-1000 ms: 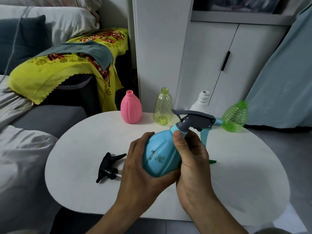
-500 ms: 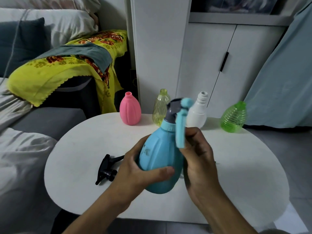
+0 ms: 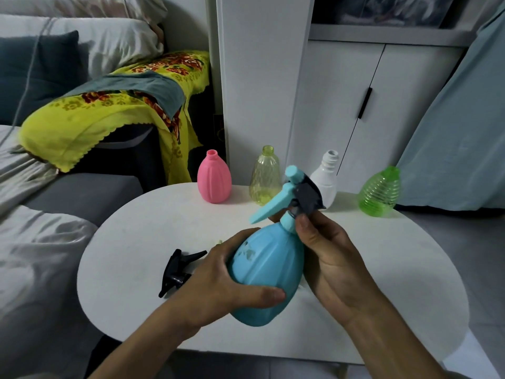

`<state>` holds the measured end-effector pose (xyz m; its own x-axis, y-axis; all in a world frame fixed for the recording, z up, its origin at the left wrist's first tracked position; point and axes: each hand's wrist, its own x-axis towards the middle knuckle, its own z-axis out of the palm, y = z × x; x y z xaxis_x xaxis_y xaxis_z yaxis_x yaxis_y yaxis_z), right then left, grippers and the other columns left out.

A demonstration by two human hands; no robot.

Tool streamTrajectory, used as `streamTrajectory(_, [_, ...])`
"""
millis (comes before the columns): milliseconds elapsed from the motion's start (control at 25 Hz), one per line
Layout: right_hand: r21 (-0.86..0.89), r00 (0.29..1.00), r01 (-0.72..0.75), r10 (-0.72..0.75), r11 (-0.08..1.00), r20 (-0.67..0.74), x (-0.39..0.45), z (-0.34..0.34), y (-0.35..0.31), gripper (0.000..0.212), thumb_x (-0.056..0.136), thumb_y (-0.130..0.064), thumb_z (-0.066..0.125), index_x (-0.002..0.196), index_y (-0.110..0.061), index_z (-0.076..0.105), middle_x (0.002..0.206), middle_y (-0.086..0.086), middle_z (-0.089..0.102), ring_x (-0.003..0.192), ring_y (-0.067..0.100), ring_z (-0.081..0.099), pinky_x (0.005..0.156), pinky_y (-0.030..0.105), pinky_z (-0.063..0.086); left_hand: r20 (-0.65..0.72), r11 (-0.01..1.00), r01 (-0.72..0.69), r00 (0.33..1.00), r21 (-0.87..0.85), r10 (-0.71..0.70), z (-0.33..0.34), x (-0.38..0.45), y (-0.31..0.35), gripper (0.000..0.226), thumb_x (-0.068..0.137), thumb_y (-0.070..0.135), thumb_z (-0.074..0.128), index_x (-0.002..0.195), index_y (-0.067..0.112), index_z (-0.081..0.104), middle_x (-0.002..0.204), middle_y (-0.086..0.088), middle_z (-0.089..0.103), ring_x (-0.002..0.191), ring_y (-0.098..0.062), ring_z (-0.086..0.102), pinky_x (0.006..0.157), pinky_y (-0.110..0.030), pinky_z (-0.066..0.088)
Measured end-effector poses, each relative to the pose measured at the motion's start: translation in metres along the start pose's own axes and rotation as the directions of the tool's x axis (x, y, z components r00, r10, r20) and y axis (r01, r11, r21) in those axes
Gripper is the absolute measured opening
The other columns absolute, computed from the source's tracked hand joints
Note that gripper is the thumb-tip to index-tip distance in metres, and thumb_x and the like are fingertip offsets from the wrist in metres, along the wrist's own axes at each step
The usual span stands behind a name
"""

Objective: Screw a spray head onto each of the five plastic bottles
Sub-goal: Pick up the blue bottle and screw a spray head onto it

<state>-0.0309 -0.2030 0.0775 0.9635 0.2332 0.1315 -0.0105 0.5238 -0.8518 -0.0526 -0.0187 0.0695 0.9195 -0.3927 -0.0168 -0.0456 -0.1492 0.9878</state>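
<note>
Head view: left hand (image 3: 218,280) wraps the blue bottle (image 3: 266,272) above the table (image 3: 382,283); right fingers (image 3: 306,228) pinch the spray head (image 3: 297,195) collar. Empty plastic, judged light, thin-walled: grip the belly gently. Count: five bottles, four uncapped; one loose black spray head (image 3: 177,272).

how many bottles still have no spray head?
4, all standing along the table's far edge: pink bottle, yellow bottle, white bottle partly behind the held blue bottle, green bottle at far right.
</note>
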Motion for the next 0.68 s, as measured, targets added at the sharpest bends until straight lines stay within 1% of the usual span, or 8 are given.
streamTrajectory(120, [-0.114,0.99,0.033,-0.048,0.993,-0.134,-0.001,0.002,0.007,0.048,0.064,-0.051,0.085,0.1,-0.021,0.079,0.108,0.004,0.077,0.104,0.016,0.07,0.082,0.025,0.054,-0.262,0.93,-0.051,0.952,0.364,0.155,0.014,-0.002,-0.004,0.087,0.048,0.056,0.088,0.126,0.045,0.05,0.111,0.013,0.063,0.099,-0.012,0.065,0.075,-0.029,0.06])
streamTrajectory(200, [-0.042,0.983,0.044,-0.05,0.998,-0.176,-0.001,0.002,0.007,0.048,0.061,-0.048,0.088,0.098,-0.019,0.079,0.105,0.003,0.077,0.104,0.018,0.069,0.083,0.029,0.055,-0.284,0.897,-0.068,0.936,0.436,0.209,0.016,-0.002,-0.003,0.094,0.047,0.063,0.087,0.129,0.044,0.045,0.115,0.016,0.059,0.101,-0.009,0.063,0.076,-0.028,0.059])
streamTrajectory(280, [0.13,0.995,0.07,-0.06,0.989,-0.082,0.0,-0.001,0.0,0.039,0.068,-0.037,0.086,0.1,-0.016,0.077,0.101,0.005,0.076,0.102,0.021,0.069,0.084,0.034,0.055,-0.14,0.979,-0.06,0.986,0.193,0.088,0.004,0.001,0.003,0.095,0.05,0.054,0.091,0.132,0.044,0.046,0.119,0.011,0.062,0.104,-0.016,0.066,0.076,-0.035,0.061])
streamTrajectory(360, [0.222,0.996,0.079,-0.084,0.972,0.012,-0.001,-0.003,-0.01,0.035,0.075,-0.032,0.082,0.103,-0.013,0.075,0.099,0.006,0.075,0.104,0.024,0.067,0.089,0.036,0.054,0.052,0.999,-0.01,0.999,-0.037,0.012,-0.01,0.001,0.01,0.085,0.057,0.041,0.091,0.132,0.037,0.052,0.12,0.002,0.066,0.106,-0.022,0.068,0.078,-0.039,0.061])
streamTrajectory(440, [0.204,0.992,0.047,-0.07,0.978,0.106,-0.003,-0.006,-0.017,0.037,0.081,-0.032,0.077,0.111,-0.011,0.072,0.104,0.007,0.074,0.112,0.027,0.064,0.095,0.04,0.05,0.234,0.975,0.07,0.972,-0.213,-0.019,-0.013,-0.001,0.012,0.074,0.062,0.043,0.088,0.128,0.029,0.059,0.121,-0.006,0.069,0.108,-0.025,0.068,0.083,-0.037,0.058])
streamTrajectory(520, [0.187,0.978,0.005,-0.044,0.982,0.204,-0.006,-0.007,-0.021,0.041,0.088,-0.029,0.069,0.123,-0.007,0.065,0.115,0.012,0.072,0.122,0.031,0.059,0.104,0.045,0.044,0.368,0.903,0.2,0.929,-0.381,-0.051,-0.009,-0.005,0.011,0.069,0.062,0.051,0.086,0.125,0.03,0.065,0.12,-0.005,0.071,0.107,-0.023,0.068,0.084,-0.032,0.056])
streamTrajectory(600, [0.179,0.967,0.008,-0.053,0.984,0.248,-0.006,-0.009,-0.023,0.037,0.091,-0.026,0.066,0.123,-0.007,0.065,0.117,0.013,0.071,0.124,0.03,0.057,0.11,0.045,0.04,0.375,0.865,0.23,0.925,-0.446,-0.052,-0.006,-0.008,0.009,0.068,0.058,0.053,0.086,0.12,0.033,0.068,0.117,-0.002,0.072,0.104,-0.02,0.068,0.084,-0.031,0.056])
streamTrajectory(680, [0.131,0.978,0.049,-0.075,0.99,0.196,-0.005,-0.009,-0.024,0.028,0.087,-0.029,0.071,0.109,-0.012,0.071,0.105,0.008,0.074,0.115,0.025,0.063,0.102,0.038,0.047,0.318,0.856,0.226,0.945,-0.464,-0.077,-0.004,-0.007,0.006,0.072,0.052,0.055,0.088,0.117,0.03,0.071,0.114,-0.005,0.073,0.101,-0.022,0.069,0.081,-0.031,0.057])
